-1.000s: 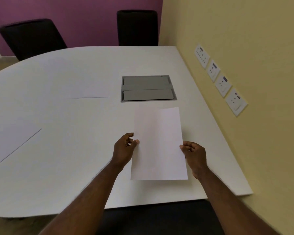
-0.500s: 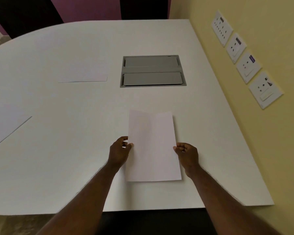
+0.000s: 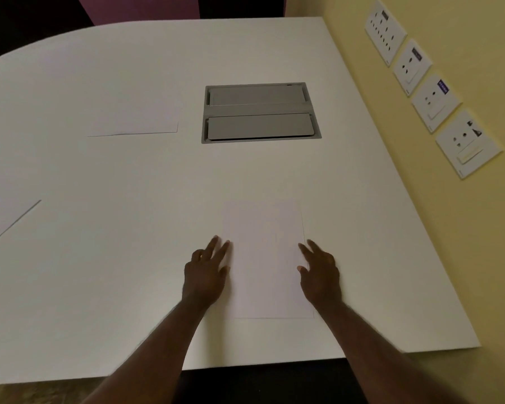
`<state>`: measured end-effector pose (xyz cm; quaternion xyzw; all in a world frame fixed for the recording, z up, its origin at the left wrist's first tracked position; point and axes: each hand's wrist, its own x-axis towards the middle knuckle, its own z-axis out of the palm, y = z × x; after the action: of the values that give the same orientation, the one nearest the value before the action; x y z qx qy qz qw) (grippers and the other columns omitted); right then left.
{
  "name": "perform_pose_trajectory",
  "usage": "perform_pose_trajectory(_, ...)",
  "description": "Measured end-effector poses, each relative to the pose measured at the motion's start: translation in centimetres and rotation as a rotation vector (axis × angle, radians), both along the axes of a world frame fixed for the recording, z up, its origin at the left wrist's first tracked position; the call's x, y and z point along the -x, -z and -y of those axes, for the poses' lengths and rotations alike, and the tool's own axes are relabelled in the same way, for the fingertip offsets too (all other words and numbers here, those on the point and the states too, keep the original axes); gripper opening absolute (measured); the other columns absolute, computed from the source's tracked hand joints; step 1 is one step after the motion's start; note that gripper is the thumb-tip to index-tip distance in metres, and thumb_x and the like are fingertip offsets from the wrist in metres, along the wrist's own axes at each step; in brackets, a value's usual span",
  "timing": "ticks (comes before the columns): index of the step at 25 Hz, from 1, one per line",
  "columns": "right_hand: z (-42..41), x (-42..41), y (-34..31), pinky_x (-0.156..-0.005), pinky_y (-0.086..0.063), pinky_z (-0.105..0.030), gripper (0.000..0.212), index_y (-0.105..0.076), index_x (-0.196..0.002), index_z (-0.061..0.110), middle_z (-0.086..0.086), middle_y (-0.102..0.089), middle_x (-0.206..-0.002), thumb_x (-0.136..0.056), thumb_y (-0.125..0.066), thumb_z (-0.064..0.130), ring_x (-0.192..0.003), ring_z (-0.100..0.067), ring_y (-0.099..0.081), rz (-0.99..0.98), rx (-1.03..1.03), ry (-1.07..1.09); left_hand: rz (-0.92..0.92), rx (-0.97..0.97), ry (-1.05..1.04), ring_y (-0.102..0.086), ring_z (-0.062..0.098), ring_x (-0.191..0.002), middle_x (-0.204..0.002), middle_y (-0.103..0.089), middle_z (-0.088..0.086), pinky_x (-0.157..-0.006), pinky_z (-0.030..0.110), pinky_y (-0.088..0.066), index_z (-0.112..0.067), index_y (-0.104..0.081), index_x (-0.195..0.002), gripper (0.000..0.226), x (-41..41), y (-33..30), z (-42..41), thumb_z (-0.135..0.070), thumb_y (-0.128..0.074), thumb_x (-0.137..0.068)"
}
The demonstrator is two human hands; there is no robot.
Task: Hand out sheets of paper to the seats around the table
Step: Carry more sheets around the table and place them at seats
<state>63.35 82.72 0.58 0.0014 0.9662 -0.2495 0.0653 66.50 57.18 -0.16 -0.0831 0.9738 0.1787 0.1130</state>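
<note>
White sheet (image 3: 267,258) lay flat on table (image 3: 99,228), top edge barely visible — left hand (image 3: 206,277), right hand (image 3: 321,277) splayed, empty, flanking it; third sheet (image 3: 3,220) cut off.

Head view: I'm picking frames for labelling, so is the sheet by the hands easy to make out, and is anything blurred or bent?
Head view: dim, warm light; the sheet barely stands out from the white table, only thin edge lines show. Left hand and right hand look slightly soft. The wide lens bows the table edge and skews the wall sockets.
</note>
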Motion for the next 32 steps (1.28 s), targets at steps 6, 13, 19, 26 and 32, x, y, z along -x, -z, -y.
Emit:
perform_pose_trajectory(6,-0.1,0.1,0.7,-0.118,-0.016,-0.038,0.055,-0.022,-0.151,0.028,0.010,-0.015,-0.162,-0.100,-0.042,0.034,-0.150,-0.021,-0.006,0.167,-0.181,-0.209,0.064,0.028,0.145,0.002,0.024,-0.150,-0.162,-0.002,-0.010,-0.118,0.046,-0.009,-0.037,-0.008,-0.151,0.055,-1.0,1.2,0.4,-0.043,-0.029,-0.100)
perform_pose_trajectory(13,0.0,0.0,0.9,-0.120,-0.012,-0.039,0.056,-0.019,-0.152,0.025,0.007,-0.012,-0.162,-0.101,-0.040,0.034,-0.151,-0.024,-0.003,0.159,-0.191,-0.218,0.054,0.000,0.137,0.005,0.023,-0.150,-0.162,0.000,-0.010,-0.119,0.045,-0.005,-0.037,-0.006,-0.151,0.056,-1.0,1.5,0.5,-0.044,-0.028,-0.101)
perform_pose_trajectory(19,0.8,-0.4,-1.3,-0.120,-0.015,-0.041,0.059,-0.023,-0.151,0.025,0.006,-0.020,-0.161,-0.098,-0.043,0.042,-0.150,-0.025,-0.009,0.032,-0.119,-0.145,-0.030,-0.087,0.087,0.003,0.018,-0.150,-0.159,0.000,-0.016,-0.119,0.043,-0.004,-0.041,-0.007,-0.150,0.058,-0.9,-0.2,1.1,-0.051,-0.031,-0.098)
perform_pose_trajectory(26,3.8,-1.3,-10.7,-0.119,-0.013,-0.042,0.055,-0.033,-0.148,0.023,0.005,-0.022,-0.160,-0.097,-0.050,0.036,-0.150,-0.024,-0.012,-0.214,-0.071,-0.229,-0.233,-0.118,0.092,0.003,0.014,-0.149,-0.155,0.000,-0.022,-0.119,0.040,-0.004,-0.045,-0.008,-0.148,0.061,-2.7,-9.8,4.5,-0.058,-0.034,-0.094)
perform_pose_trajectory(32,12.9,-2.3,-19.7,-0.119,-0.012,-0.042,0.054,-0.039,-0.145,0.024,0.005,-0.027,-0.158,-0.095,-0.056,0.032,-0.149,-0.022,-0.017,-0.446,0.021,-0.481,-0.476,-0.091,-0.069,-0.004,0.013,-0.149,-0.156,-0.005,-0.022,-0.118,0.037,-0.009,-0.042,-0.013,-0.149,0.062,-9.4,-19.7,11.9,-0.055,-0.041,-0.094)
